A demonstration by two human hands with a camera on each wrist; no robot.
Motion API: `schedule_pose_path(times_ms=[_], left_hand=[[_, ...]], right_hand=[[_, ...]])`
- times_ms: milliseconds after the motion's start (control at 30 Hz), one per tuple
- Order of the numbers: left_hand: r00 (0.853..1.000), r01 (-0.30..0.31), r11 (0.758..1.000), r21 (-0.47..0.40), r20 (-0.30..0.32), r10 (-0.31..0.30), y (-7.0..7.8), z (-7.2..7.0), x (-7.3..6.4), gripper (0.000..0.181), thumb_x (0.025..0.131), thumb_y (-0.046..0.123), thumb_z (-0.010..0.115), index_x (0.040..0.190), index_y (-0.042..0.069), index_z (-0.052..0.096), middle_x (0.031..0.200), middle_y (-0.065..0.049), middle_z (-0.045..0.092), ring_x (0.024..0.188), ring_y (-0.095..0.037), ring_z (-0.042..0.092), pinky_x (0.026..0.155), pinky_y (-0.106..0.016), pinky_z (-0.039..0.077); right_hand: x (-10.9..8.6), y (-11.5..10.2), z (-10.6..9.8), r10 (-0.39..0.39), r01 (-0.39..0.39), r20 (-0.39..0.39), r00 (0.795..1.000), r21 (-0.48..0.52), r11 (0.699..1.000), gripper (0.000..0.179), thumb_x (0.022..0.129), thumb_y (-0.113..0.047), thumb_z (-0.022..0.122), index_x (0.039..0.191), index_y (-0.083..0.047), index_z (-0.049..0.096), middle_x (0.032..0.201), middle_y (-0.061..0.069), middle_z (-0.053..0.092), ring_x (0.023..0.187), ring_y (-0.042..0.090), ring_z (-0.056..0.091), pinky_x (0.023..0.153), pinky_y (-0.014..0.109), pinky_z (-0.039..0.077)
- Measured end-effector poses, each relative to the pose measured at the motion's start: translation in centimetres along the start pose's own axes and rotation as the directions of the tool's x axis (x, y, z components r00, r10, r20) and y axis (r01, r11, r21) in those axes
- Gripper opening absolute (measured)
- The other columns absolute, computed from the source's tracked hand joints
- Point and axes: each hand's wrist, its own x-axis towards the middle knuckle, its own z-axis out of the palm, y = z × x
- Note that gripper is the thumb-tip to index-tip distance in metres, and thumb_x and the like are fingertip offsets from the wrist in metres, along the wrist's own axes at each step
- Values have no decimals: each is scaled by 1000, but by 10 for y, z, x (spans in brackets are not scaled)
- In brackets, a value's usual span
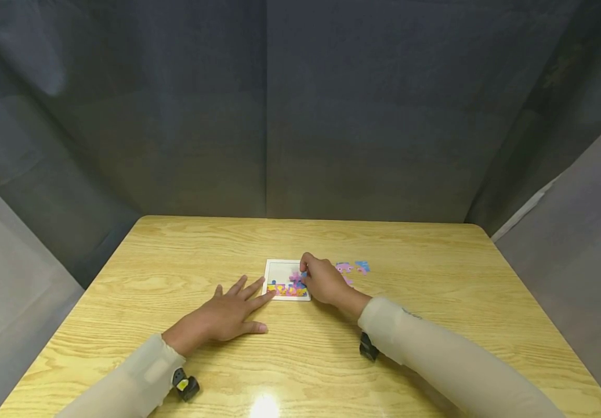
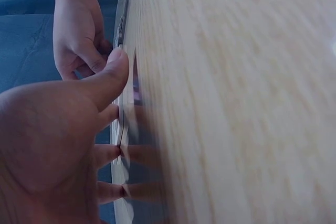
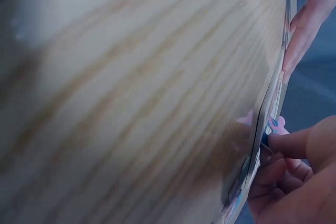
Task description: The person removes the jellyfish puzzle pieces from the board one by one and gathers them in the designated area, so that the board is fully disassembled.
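A white-framed jigsaw puzzle tray (image 1: 282, 271) lies on the table, with a row of yellow and pink pieces (image 1: 283, 290) fitted along its near side. My left hand (image 1: 230, 313) is spread flat, palm down, its fingertips resting at the tray's left edge. Over the tray's right side, my right hand (image 1: 323, 281) pinches a pink and blue puzzle piece (image 3: 278, 124) between thumb and fingers. That piece tilts up from the tray in the right wrist view. The curled fingers partly hide the tray's right edge.
Just right of the tray lie loose puzzle pieces, a pink one with eyes (image 1: 344, 267) and a blue and pink one (image 1: 362, 267). The wooden table (image 1: 201, 244) ends at dark curtains (image 1: 363, 116) behind; paler cloth hangs at both sides.
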Motion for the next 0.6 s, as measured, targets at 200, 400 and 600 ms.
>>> schedule_pose_path(times_ms=[200,400,600], left_hand=[[1000,5,1000,-18,-29,-6,0,1,3,74,99,65,51,163,33,31,173,-7,14,156,-48,9,108,-84,18],[997,-6,1000,15,-79,7,12,3,11,77,98,67,52,162,26,37,171,-11,21,157,-45,12,111,-81,19],[991,-116,990,81,-50,121,37,3,21,84,99,67,49,164,16,32,171,-9,23,157,-39,15,116,-74,22]], right_hand=[[0,0,-1,-5,5,-8,1000,-3,1000,15,98,-5,70,105,-8,57,75,0,57,59,13,47,58,28,43],[0,1,-1,-13,14,-9,1000,12,1000,15,98,-3,70,104,-8,57,77,0,58,61,13,50,61,29,46],[2,2,-1,-17,17,-11,1000,11,1000,15,97,-3,71,103,-8,58,76,0,58,61,12,51,60,27,47]])
